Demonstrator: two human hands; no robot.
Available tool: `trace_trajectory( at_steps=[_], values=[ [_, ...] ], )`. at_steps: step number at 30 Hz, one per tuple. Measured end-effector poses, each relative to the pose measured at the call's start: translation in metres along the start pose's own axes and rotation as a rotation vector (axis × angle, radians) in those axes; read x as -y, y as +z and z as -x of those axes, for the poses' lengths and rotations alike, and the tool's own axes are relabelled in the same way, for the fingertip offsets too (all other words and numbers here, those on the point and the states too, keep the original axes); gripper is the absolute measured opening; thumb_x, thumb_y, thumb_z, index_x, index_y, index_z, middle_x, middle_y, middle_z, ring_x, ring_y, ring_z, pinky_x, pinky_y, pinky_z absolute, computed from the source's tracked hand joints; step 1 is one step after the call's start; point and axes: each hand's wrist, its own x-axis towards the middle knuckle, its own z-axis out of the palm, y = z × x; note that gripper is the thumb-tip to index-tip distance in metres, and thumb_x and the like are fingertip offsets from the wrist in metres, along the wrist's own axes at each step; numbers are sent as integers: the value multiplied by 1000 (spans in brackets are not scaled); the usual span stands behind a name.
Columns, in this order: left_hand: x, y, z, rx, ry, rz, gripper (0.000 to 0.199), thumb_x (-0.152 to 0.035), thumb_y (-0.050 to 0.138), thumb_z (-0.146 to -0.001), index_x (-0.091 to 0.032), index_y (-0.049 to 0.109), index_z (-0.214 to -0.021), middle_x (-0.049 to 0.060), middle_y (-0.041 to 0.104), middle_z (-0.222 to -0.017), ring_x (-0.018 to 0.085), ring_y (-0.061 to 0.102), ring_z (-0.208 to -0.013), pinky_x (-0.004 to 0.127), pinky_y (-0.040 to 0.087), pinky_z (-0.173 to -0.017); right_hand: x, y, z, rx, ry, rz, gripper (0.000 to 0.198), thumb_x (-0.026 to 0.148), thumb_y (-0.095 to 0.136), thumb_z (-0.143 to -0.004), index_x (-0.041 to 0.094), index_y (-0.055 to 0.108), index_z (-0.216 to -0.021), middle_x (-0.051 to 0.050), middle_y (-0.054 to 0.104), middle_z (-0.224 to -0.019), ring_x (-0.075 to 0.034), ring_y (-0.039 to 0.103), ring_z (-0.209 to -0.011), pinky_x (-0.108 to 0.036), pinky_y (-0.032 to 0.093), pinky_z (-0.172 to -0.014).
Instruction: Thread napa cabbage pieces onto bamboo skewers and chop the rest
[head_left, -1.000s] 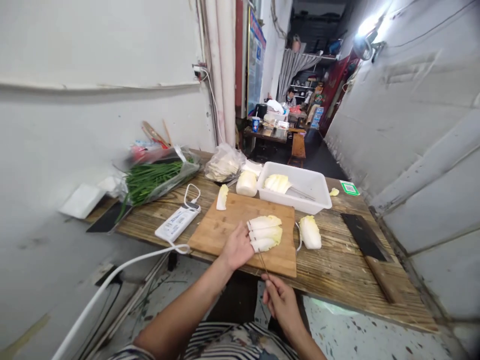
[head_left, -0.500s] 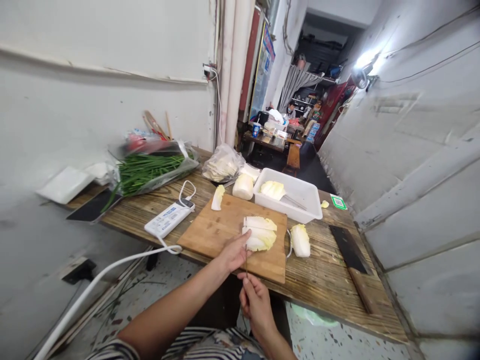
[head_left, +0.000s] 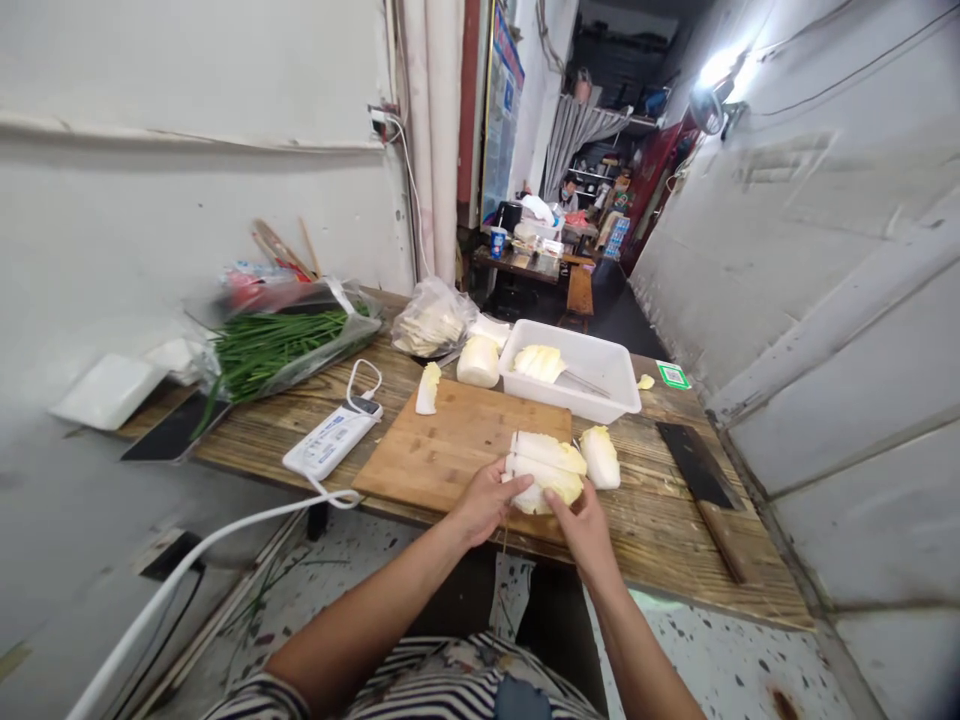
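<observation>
Several pale napa cabbage leaves (head_left: 544,470) lie side by side, white at the stem end and yellow at the tips, over the right part of the wooden cutting board (head_left: 450,445). My left hand (head_left: 484,500) grips their stem end, thumb on top. My right hand (head_left: 581,520) pinches the yellow leafy end, fingers underneath. From the stem end a thin stick (head_left: 505,540) points down toward me; how it passes through the leaves is partly hidden. A small cabbage piece (head_left: 427,390) rests at the board's far left corner. Another cabbage chunk (head_left: 600,458) stands just right of the board.
A white plastic bin (head_left: 622,385) holding cabbage leaves stands behind the board, beside a cabbage chunk (head_left: 478,362). A cleaver (head_left: 697,465) lies at the right. Leftward are a power strip (head_left: 330,440) with its cord and bagged green stalks (head_left: 277,345). A person sits far back.
My right hand has left the thin stick and moved up to the leafy end of the cabbage leaves. The leaves have shifted right and look lifted. The view has turned slightly.
</observation>
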Motion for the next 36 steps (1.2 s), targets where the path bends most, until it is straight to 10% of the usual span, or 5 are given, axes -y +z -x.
trace_trajectory(
  at_steps=[24,36],
  values=[
    [-10,-6,0,233,-185,-83,55,-21,82,-59,-9,60,-108,14,68,-103,22,66,-86,30,50,-79,4,-3,1,329,418,-562,52,28,74,-69,18,58,-117,-8,70,-102,-23,67,-85,-34,53,-72],
    [-5,-11,-8,25,-209,-47,43,-26,80,-63,-7,65,-99,14,71,-92,17,66,-73,26,52,-70,-5,-7,-3,176,254,-419,49,42,73,-69,19,60,-110,-9,66,-109,-24,62,-98,-38,52,-79]
  ],
)
